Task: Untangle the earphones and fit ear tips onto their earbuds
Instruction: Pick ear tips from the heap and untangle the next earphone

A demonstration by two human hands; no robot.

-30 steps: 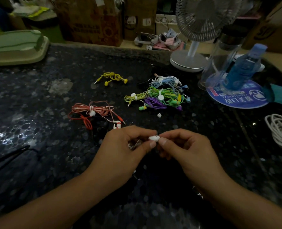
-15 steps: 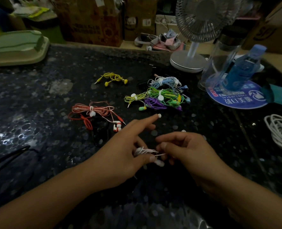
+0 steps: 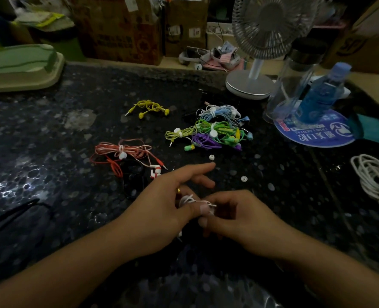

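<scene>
Both hands meet low centre over the dark speckled countertop (image 3: pixel 50 152). Left hand (image 3: pixel 161 210): thumb and lower fingers curled round a small coil of white earphones (image 3: pixel 187 200), index finger straight, pointing to 1 o'clock. Right hand (image 3: pixel 235 216): fingers curled, pinching the same white wire and earbud at the left thumb tip; exact grip hidden by the knuckles.

Two loose white ear tips on the counter: one (image 3: pixel 211 157) just beyond the left index fingertip, one (image 3: pixel 244 179) at 1 o'clock from the right hand, apart from it.

Pink-red earphones (image 3: pixel 126 152) bundled at 11 o'clock from the left hand, red-white buds near its knuckles. White cable coil (image 3: pixel 375 178) at 3 o'clock, far right edge.

Further out, 12 to 1 o'clock: mixed pile of green, purple, blue earphones (image 3: pixel 215 132). Yellow earphones (image 3: pixel 149 107) separate, at 11 o'clock from the pile.

Back right: desk fan (image 3: pixel 250 83), clear bottle (image 3: pixel 295 81), blue bottle (image 3: pixel 319 94) on a blue round mat (image 3: pixel 317 136). Green tray (image 3: pixel 19 67) far left. Cardboard boxes (image 3: pixel 121 30) behind the counter.
</scene>
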